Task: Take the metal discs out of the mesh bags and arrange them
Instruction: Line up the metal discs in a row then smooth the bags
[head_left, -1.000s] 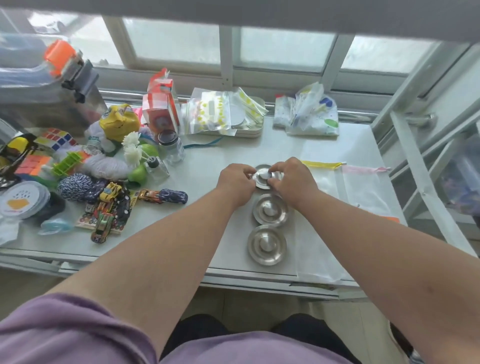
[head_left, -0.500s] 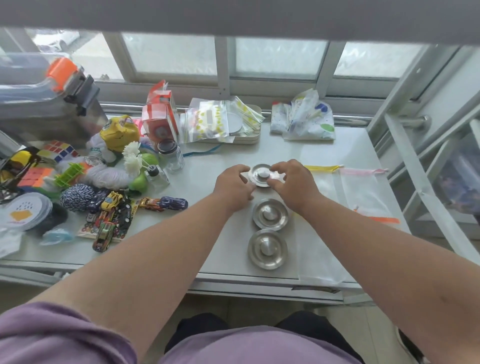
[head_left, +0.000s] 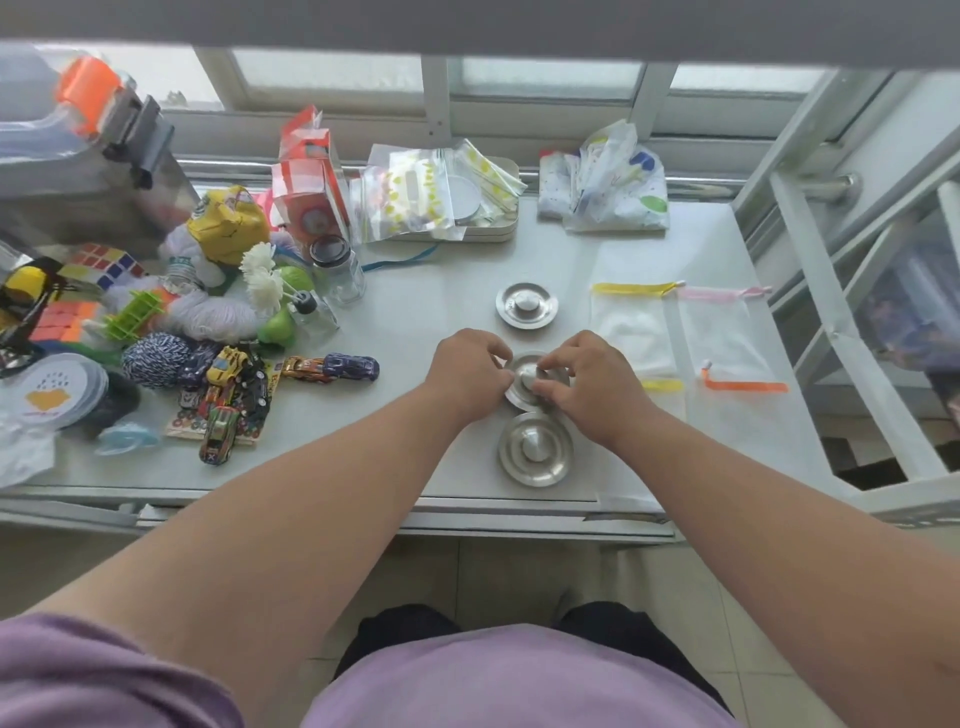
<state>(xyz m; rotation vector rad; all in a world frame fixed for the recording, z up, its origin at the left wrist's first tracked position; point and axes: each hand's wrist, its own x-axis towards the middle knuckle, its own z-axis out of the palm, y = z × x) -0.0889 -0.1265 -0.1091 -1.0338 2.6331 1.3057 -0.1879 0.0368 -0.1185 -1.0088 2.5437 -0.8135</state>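
Three metal discs lie in a line on the white table (head_left: 415, 322). The far disc (head_left: 526, 305) rests free, with no hand on it. The middle disc (head_left: 523, 383) sits between my hands: my left hand (head_left: 470, 371) pinches its left rim and my right hand (head_left: 584, 384) grips its right side and centre knob. The near disc (head_left: 535, 448) lies just below my hands, close to the table's front edge. Flat white mesh bags (head_left: 631, 327) lie to the right, one with a yellow drawstring, one with a pink drawstring (head_left: 727, 332).
Toys crowd the table's left: toy cars (head_left: 231, 395), puzzle cubes (head_left: 101, 262), a yarn ball (head_left: 153, 358), a glass jar (head_left: 340, 270). Plastic pouches on a tray (head_left: 441, 197) and a folded cloth bag (head_left: 608, 187) sit by the window. An orange strip (head_left: 743, 385) lies at right.
Both hands let go of the far disc, which now rests on the table, and drew back toward me onto the middle disc. The camera view has tilted slightly.
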